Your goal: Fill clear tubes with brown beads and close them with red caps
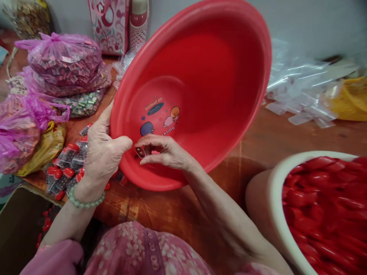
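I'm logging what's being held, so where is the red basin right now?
In the head view, the basin is tilted at upper centre, left of the white tub, its left rim in the left hand.

I remotely counted one red basin [218,80], one small clear object [140,152], one cream bucket [262,193], two knotted purple bags [67,57] and perhaps a dozen red-capped containers [65,175].

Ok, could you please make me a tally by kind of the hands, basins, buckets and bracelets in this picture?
Hands: 2 (left hand, right hand)
Basin: 1
Bucket: 1
Bracelet: 1
Total: 5
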`<state>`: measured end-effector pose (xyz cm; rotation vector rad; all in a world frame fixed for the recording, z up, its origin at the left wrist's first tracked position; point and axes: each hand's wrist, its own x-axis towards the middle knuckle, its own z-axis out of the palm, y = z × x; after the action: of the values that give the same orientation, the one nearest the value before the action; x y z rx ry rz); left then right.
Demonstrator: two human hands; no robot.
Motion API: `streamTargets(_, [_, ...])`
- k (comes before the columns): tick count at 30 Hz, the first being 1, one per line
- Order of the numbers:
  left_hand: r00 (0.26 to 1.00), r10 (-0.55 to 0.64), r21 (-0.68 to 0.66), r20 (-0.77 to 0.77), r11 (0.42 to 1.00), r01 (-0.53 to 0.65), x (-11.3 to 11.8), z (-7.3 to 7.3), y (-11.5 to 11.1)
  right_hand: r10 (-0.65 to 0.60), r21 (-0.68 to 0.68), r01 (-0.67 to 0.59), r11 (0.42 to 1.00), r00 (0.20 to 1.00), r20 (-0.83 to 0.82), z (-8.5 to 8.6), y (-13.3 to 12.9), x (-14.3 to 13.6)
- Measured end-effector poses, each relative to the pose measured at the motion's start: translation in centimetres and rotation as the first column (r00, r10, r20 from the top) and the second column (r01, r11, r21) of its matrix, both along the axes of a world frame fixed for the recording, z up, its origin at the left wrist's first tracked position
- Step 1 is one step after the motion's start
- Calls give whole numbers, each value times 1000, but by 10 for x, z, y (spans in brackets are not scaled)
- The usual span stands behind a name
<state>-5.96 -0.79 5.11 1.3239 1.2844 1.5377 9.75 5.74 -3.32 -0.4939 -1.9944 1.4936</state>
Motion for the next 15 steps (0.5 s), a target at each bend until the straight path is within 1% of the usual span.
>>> streamTargets(2, [1000,11,-5,-2,1000,-11,0,-4,2,11,2,-11,1000,999,37,-3,0,2])
streamTargets(4, [1000,14,-9,-16,1000,-14,-1,-9,4,3,-39,0,999,997,74,-5,1,6])
streamTargets(8, [1000,8,-8,19,1000,-8,-1,-16,8,-117,-102,124,987,991,66,-5,5,20])
streamTargets(12, [999,-3,6,48,1000,3,-2,-21,12,-191,-147,202,968,978,90,0,11,41])
streamTargets(15, [999,-11,16,33,1000,11,-2,-22,14,-314,-128,329,936,942,122,2,19,60])
